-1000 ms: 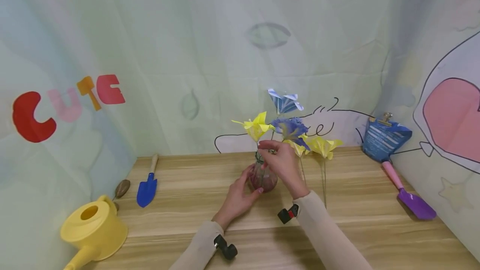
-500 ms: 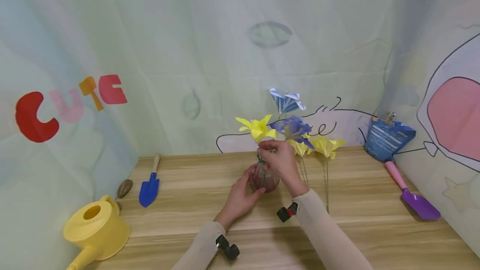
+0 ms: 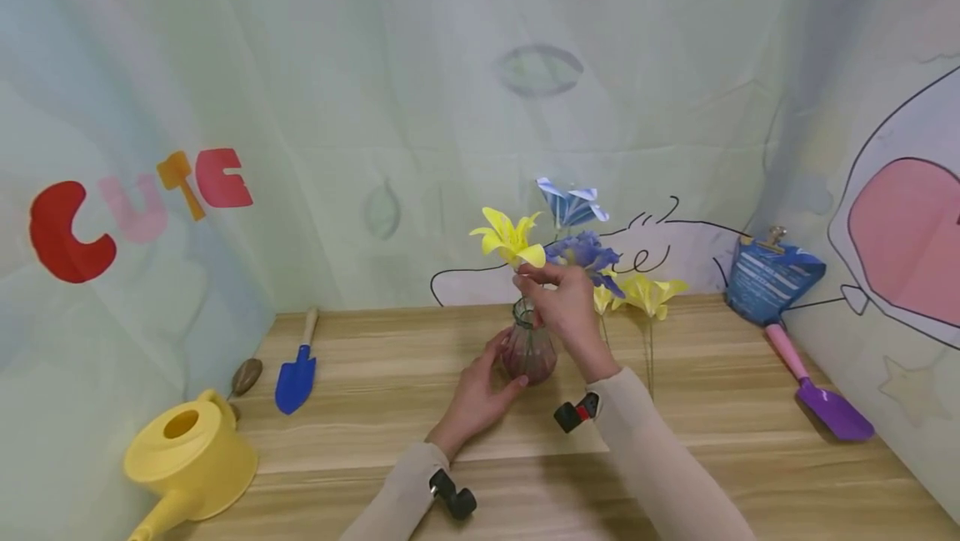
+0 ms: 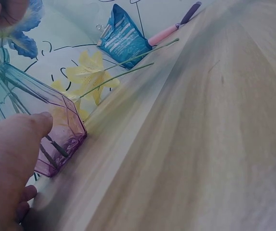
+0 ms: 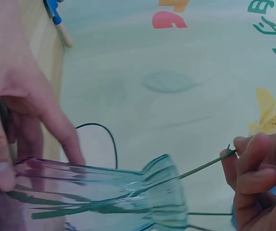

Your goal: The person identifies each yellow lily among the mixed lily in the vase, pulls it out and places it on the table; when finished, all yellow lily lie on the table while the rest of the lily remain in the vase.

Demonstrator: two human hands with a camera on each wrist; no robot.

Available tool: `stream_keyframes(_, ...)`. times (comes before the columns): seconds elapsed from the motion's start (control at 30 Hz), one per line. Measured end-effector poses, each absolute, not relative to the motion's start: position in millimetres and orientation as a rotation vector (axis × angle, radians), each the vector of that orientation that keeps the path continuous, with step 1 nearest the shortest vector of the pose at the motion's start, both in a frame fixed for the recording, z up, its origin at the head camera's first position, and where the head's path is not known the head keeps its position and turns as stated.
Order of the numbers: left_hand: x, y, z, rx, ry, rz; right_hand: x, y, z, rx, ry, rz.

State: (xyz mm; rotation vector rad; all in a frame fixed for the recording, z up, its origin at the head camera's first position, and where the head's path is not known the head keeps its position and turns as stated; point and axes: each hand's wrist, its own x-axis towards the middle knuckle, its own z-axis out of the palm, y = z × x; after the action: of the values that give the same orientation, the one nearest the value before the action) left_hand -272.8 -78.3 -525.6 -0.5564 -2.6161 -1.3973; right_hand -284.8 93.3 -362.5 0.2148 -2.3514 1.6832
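— What sits round your vase (image 3: 528,351)?

— It stands mid-table toward the back edge. Your left hand (image 3: 475,395) curls its fingers round the belly; your right hand (image 3: 564,304) pinches the stem of a yellow paper flower (image 3: 510,238) just above the neck. Two more yellow flowers (image 3: 649,292) lean at the back edge, right of it. A blue trowel (image 3: 296,374) and a yellow watering can (image 3: 189,458) lie along the left edge; a purple shovel (image 3: 819,388) and a clipped blue bag (image 3: 772,279) near the back right corner.

— And the wrist views?

— The right one shows several green stems (image 5: 70,204) inside the glass — the head view hides them.
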Motion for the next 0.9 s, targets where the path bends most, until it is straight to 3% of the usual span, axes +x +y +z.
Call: stream_keyframes(0.9,-270.3,-77.6,-525.3,-0.556,-2.615,-1.359,-248.5,116.8,-276.2,0.333,-2.028,1.680)
